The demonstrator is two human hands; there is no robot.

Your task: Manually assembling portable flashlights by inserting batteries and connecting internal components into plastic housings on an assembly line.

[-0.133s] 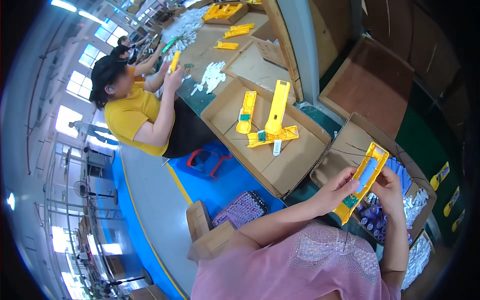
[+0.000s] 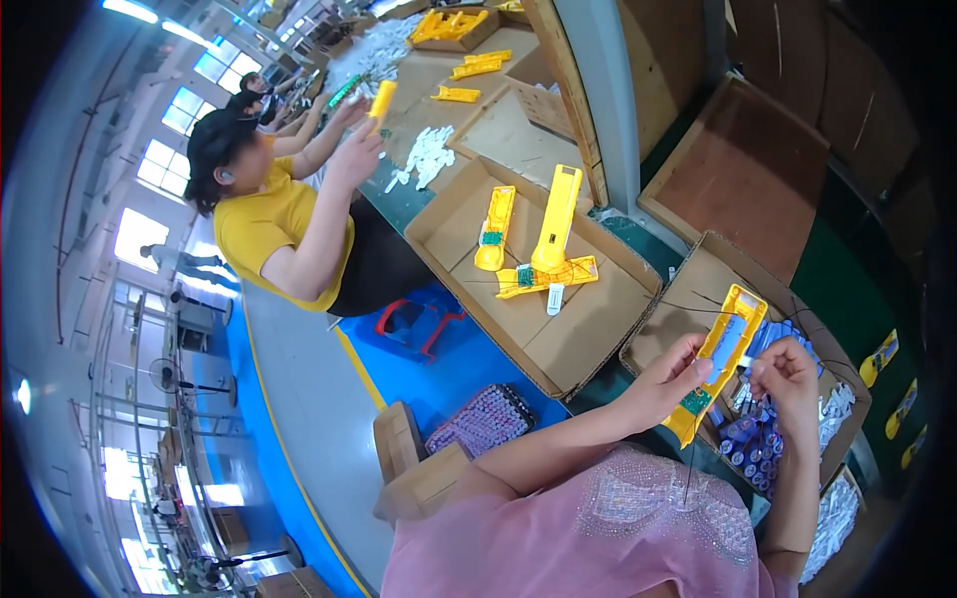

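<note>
Yellow casing (image 2: pixel 746 337) rests in our left hand, toward the right of the view, its open side facing us — presumably so we can see into it. From the left, a co-worker in a yellow shirt (image 2: pixel 284 214) holds up a yellow piece (image 2: pixel 383 98) beside the counter (image 2: pixel 640 239). Next comes a shallow carton (image 2: pixel 578 349) where more yellow shells (image 2: pixel 493 231) lie, one overlapping another; its low walls probably keep them together.

Further right, our left hand (image 2: pixel 673 377) grasps the casing by its side, thumb at the edge, likely to steady it. A blue cell (image 2: pixel 726 349) lies lengthwise in the hollow, with a green circuit board (image 2: pixel 696 401) nearer our body. Our right hand (image 2: pixel 793 384) pinches a small white piece (image 2: pixel 746 362) by the casing's right edge — whether they touch, we cannot tell. Below, a second carton (image 2: pixel 658 339) holds loose blue cells (image 2: pixel 753 448) and white strips (image 2: pixel 837 407), seemingly placed for easy reach.
</note>
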